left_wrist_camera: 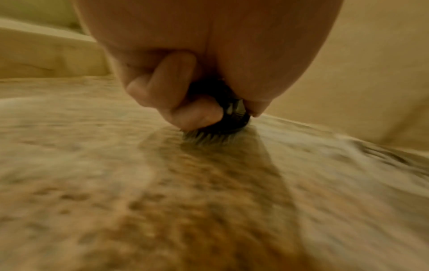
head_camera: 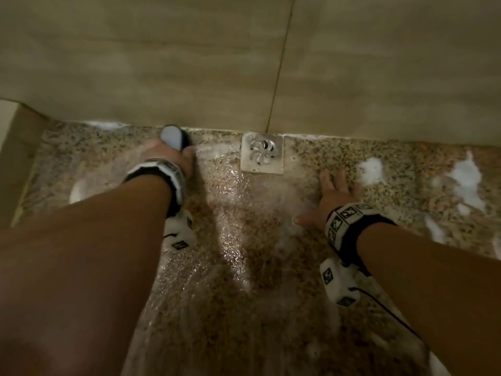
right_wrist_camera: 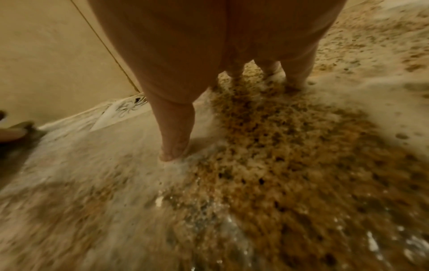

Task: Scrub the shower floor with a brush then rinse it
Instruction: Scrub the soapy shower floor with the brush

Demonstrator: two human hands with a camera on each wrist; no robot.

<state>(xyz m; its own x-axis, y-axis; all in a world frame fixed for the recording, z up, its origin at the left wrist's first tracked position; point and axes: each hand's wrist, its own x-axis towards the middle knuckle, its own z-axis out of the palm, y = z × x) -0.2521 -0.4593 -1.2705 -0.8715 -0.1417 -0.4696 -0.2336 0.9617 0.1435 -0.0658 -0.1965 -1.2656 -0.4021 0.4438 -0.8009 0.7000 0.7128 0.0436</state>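
Across the lower frame, wet speckled shower floor [head_camera: 265,240], soapy. Beige wall [head_camera: 162,63] fills the top, so scrubbing along its base is cramped. Left hand [head_camera: 173,156], upper left, curls round the brush [left_wrist_camera: 223,117], bristles pressed down, probably for pressure. Right hand [head_camera: 332,196] lies flat, fingers spread, likely bracing. Drain [head_camera: 262,153] between them; foam patches [head_camera: 371,170] at right.

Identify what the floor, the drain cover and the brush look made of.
Floor: speckled brown-beige stone, likely granite or terrazzo, wet and glossy. Drain cover: shiny silver metal, probably stainless steel, with swirl cutouts. Brush, gripped by the left hand: seemingly dark plastic body with stiff synthetic-looking bristles.
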